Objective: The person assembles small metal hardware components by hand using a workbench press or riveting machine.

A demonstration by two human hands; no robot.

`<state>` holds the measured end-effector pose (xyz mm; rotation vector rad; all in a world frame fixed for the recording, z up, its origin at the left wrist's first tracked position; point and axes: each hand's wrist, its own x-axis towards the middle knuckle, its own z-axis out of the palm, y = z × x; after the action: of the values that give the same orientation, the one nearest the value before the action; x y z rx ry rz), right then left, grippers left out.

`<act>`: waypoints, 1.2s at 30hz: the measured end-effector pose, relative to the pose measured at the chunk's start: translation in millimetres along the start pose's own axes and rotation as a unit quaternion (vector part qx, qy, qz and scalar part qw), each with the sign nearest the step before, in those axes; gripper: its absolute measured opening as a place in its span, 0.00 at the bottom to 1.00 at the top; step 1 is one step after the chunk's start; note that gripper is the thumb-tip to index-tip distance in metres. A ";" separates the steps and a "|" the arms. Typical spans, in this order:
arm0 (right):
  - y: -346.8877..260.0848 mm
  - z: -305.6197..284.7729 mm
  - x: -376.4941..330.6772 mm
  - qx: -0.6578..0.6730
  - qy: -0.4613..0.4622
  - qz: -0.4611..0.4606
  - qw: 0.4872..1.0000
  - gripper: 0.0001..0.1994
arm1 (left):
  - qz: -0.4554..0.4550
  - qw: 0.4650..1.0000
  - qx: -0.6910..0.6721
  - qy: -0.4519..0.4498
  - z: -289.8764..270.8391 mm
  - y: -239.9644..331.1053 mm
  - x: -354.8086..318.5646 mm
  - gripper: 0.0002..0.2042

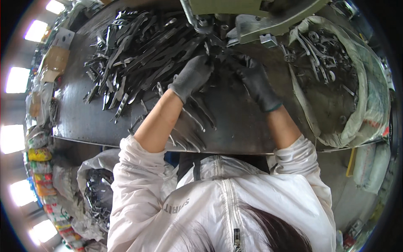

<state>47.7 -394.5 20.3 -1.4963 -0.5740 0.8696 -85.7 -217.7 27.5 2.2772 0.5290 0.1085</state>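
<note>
Both my hands wear dark grey gloves and work close together under the machine at the table's far side. My left hand (194, 76) is closed, its fingertips at the dark area below the machine head (203, 26). What it grips is too dark to make out. Across from it, my right hand (255, 80) has curled fingers pointing inward; shadow hides what lies between them. To the left, a large heap of dark metal handle-like parts (142, 54) reaches up to my left hand. More curved metal handles (189, 136) lie beneath my left forearm by the near edge.
An open sack (361, 96) of metal parts stands on the table's right. The machine's pale green arm (285, 23) overhangs the far side. Below the table at left is another bag (90, 168) of metal parts. A cardboard box (54, 63) stands beyond the left edge.
</note>
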 end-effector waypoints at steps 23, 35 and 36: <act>2.7 -1.8 -16.8 0.079 -0.006 0.055 0.995 0.14 | -0.093 0.735 0.671 0.012 -121.3 -88.3 -50.9 0.12; -15.6 15.7 -40.7 0.092 0.031 0.023 0.995 0.17 | 0.109 0.991 -0.063 0.052 -57.5 63.5 -81.3 0.12; -12.3 1.1 -39.7 0.089 0.038 0.021 0.995 0.17 | 0.115 0.981 -0.152 0.021 -32.4 78.5 -77.9 0.12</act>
<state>25.0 -423.4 39.7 -1.3765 -0.3990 0.8692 -137.7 -275.0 112.9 2.0312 0.2476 0.3313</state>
